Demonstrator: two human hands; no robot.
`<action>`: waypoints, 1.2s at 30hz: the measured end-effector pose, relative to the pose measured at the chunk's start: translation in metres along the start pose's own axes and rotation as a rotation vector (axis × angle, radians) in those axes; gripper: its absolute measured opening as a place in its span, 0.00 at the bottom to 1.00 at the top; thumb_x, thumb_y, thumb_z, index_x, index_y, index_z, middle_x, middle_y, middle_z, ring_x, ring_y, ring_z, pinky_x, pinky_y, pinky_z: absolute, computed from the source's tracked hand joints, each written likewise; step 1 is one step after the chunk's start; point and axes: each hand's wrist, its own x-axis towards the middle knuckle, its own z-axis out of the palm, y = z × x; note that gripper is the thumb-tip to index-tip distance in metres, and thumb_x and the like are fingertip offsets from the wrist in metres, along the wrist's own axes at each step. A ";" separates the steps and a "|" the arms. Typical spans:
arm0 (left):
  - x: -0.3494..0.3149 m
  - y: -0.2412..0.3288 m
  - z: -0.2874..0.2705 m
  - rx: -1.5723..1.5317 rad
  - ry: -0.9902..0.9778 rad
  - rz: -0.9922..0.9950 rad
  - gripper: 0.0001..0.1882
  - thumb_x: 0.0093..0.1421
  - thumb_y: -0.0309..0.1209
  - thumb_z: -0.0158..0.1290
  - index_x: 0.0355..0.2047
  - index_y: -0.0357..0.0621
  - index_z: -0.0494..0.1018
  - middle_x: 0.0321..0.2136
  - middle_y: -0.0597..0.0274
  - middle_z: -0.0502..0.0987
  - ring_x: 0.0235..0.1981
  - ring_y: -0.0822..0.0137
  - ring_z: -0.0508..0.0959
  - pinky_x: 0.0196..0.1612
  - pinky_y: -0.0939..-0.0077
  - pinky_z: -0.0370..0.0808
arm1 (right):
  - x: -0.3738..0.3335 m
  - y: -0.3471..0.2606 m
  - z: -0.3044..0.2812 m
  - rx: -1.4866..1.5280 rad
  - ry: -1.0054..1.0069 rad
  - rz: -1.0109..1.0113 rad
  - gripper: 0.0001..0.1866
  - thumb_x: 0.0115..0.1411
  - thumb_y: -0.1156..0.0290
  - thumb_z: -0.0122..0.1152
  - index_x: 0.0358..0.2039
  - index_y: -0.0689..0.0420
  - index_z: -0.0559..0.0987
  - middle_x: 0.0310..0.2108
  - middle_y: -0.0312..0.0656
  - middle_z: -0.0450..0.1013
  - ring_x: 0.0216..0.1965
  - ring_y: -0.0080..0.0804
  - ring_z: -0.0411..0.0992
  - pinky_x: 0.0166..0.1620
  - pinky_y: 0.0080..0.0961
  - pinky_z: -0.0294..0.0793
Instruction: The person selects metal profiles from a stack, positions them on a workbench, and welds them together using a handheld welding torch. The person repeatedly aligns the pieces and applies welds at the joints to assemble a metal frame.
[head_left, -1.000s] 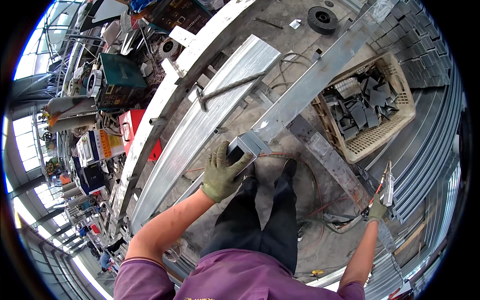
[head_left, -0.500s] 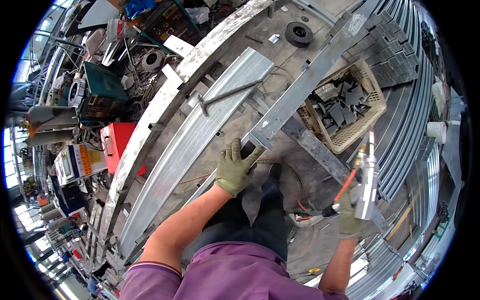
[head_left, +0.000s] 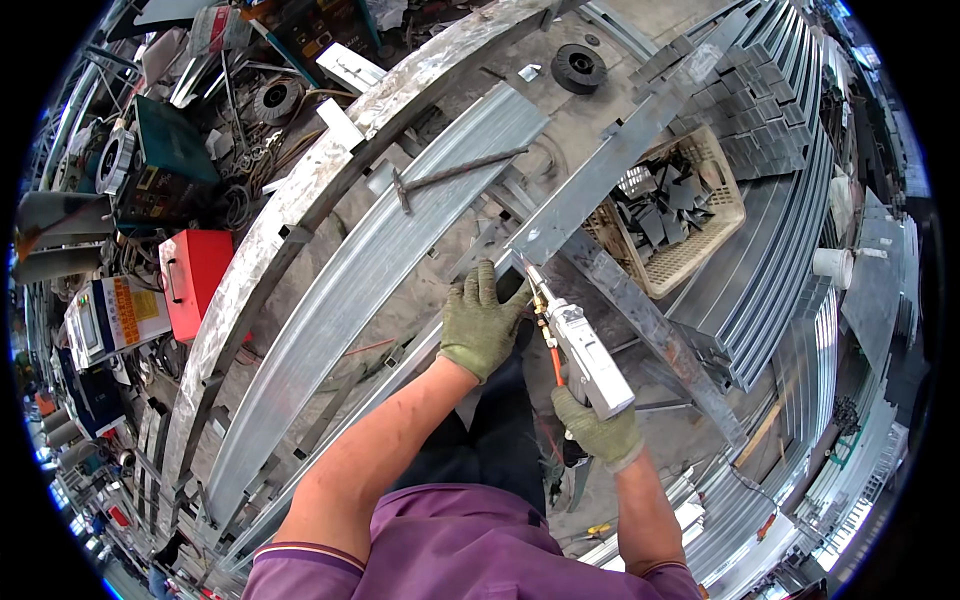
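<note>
The right hand [head_left: 598, 428], closed round the silver tool [head_left: 592, 358], has its long axis slanting up-left to the metal tube [head_left: 509, 274] clasped in the half-curled left hand [head_left: 482, 325].

The left hand [head_left: 486, 322] hides some of the metal bar [head_left: 395, 373], the silver tool [head_left: 590, 352] covers part of the right hand [head_left: 602, 430], and the dark box [head_left: 312, 42] at 11 o'clock is cut off by the edge.
</note>
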 end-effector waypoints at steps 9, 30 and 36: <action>0.000 -0.004 0.002 0.016 -0.022 -0.007 0.27 0.64 0.52 0.59 0.63 0.69 0.77 0.64 0.35 0.67 0.60 0.39 0.72 0.59 0.45 0.70 | 0.005 0.012 0.008 0.051 -0.107 0.147 0.16 0.63 0.77 0.71 0.51 0.61 0.80 0.33 0.33 0.76 0.30 0.19 0.73 0.32 0.23 0.75; -0.002 -0.005 0.006 -0.001 -0.059 -0.001 0.25 0.66 0.51 0.58 0.62 0.65 0.78 0.66 0.35 0.66 0.65 0.39 0.68 0.62 0.40 0.68 | 0.009 0.011 0.017 0.062 -0.109 0.208 0.14 0.64 0.78 0.70 0.50 0.61 0.80 0.31 0.33 0.77 0.28 0.18 0.74 0.30 0.22 0.75; 0.000 -0.003 0.003 0.003 -0.081 -0.023 0.24 0.67 0.50 0.58 0.62 0.66 0.78 0.67 0.37 0.66 0.64 0.41 0.68 0.63 0.41 0.68 | 0.009 0.015 0.026 0.021 -0.017 0.127 0.11 0.61 0.71 0.73 0.42 0.59 0.84 0.26 0.37 0.79 0.26 0.30 0.80 0.32 0.32 0.80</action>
